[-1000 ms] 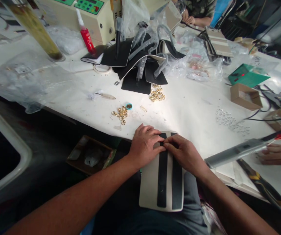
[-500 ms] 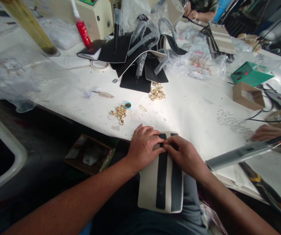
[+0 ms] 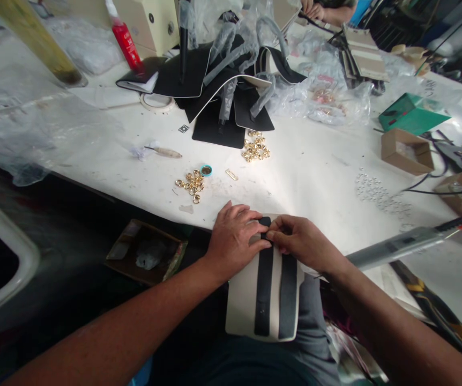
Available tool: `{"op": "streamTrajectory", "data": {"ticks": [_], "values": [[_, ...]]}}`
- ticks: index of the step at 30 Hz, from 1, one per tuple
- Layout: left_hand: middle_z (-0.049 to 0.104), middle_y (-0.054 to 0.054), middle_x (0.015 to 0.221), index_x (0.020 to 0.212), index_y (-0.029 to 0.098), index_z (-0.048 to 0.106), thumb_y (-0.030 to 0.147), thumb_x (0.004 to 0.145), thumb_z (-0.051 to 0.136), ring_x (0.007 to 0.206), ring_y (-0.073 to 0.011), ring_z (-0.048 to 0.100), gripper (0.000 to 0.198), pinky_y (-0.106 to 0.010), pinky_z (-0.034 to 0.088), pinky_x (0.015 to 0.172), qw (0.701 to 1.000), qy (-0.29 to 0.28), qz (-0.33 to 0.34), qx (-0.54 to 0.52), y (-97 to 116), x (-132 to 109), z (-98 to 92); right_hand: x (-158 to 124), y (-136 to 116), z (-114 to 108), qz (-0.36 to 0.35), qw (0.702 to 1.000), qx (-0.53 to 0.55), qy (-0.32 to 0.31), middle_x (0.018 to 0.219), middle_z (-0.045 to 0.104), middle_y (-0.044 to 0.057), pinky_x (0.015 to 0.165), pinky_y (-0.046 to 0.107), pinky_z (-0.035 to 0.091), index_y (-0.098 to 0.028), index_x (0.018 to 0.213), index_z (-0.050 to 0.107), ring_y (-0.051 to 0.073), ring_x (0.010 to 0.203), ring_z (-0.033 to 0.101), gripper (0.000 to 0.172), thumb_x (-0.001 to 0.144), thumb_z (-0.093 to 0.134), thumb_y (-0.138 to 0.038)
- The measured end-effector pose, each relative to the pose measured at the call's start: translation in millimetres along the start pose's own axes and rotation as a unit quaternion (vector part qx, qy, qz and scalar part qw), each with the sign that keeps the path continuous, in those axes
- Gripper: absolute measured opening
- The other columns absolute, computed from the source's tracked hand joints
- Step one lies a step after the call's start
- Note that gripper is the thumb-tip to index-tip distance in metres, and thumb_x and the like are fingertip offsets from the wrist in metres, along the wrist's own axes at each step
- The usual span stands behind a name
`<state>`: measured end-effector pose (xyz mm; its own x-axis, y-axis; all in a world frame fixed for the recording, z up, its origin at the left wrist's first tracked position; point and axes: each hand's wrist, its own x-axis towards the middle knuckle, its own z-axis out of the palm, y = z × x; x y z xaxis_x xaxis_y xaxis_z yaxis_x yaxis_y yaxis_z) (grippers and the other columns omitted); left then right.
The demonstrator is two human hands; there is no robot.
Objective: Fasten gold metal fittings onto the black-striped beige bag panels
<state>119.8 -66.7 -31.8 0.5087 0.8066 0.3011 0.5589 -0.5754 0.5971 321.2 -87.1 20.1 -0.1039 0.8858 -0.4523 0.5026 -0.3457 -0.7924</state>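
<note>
A beige panel (image 3: 241, 311) with two black strips lies across my lap and the table's front edge. My left hand (image 3: 235, 236) rests on its upper left part, thumb and index finger pressing either side of the left black strip (image 3: 263, 289). My right hand (image 3: 295, 238) is closed in a pinch at that strip, its fingertips meeting those of my left hand. Whatever small thing sits between the right fingertips is hidden. The right black strip (image 3: 288, 300) runs out below my right hand.
Gold rings (image 3: 193, 185), a small turquoise-rimmed lid (image 3: 206, 170) and an awl-like tool (image 3: 166, 152) lie ahead. Black panels (image 3: 218, 131) are piled behind. Small clear pieces (image 3: 375, 190) and cardboard boxes (image 3: 405, 155) are on the right. A person's hands (image 3: 315, 10) show at the back.
My right hand has shifted slightly, its fingers more curled at the strip. Another person's hand at the right edge has gone from view. The view has moved slightly.
</note>
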Motion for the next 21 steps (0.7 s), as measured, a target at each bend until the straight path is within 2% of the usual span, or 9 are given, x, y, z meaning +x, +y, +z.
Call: {"op": "streamTrajectory", "data": {"ticks": [3,15,18,21], "values": [[0.075,0.001,0.127,0.102,0.030,0.080,0.046,0.084,0.085,0.129,-0.0300,0.057,0.025,-0.058,0.030,0.124,1.000,0.004,-0.002,0.001,0,0,0.2,4,1,-4,0.023,0.999,0.027,-0.036,0.062,0.060,-0.003,0.056,0.026,0.042,-0.019,0.080,0.064,0.014,0.057,0.056,0.023,0.083,0.071,-0.041],[0.076,0.001,0.124,0.102,0.032,0.081,0.043,0.082,0.087,0.126,-0.0291,0.058,0.023,-0.056,0.034,0.122,1.000,-0.003,0.004,0.007,2,2,-1.1,-3,7,-3,0.007,0.999,0.035,0.001,0.066,0.064,-0.002,0.060,0.025,0.046,-0.018,0.083,0.066,0.013,0.060,0.058,0.026,0.089,0.068,-0.043],[0.076,0.000,0.123,0.102,0.031,0.081,0.041,0.082,0.087,0.124,-0.0288,0.059,0.023,-0.056,0.036,0.120,1.000,0.002,0.007,0.005,3,3,-2.3,-6,5,-3,0.003,0.998,0.059,0.023,0.068,0.066,-0.001,0.062,0.026,0.049,-0.019,0.082,0.064,0.014,0.062,0.060,0.031,0.092,0.067,-0.048],[0.076,-0.001,0.121,0.100,0.030,0.080,0.038,0.081,0.089,0.121,-0.0282,0.060,0.022,-0.056,0.038,0.119,1.000,0.013,0.008,0.005,4,2,-2.7,-31,-1,1,-0.025,0.994,0.055,0.092,0.070,0.067,0.000,0.064,0.028,0.049,-0.019,0.085,0.066,0.016,0.065,0.062,0.033,0.094,0.066,-0.051]]}}
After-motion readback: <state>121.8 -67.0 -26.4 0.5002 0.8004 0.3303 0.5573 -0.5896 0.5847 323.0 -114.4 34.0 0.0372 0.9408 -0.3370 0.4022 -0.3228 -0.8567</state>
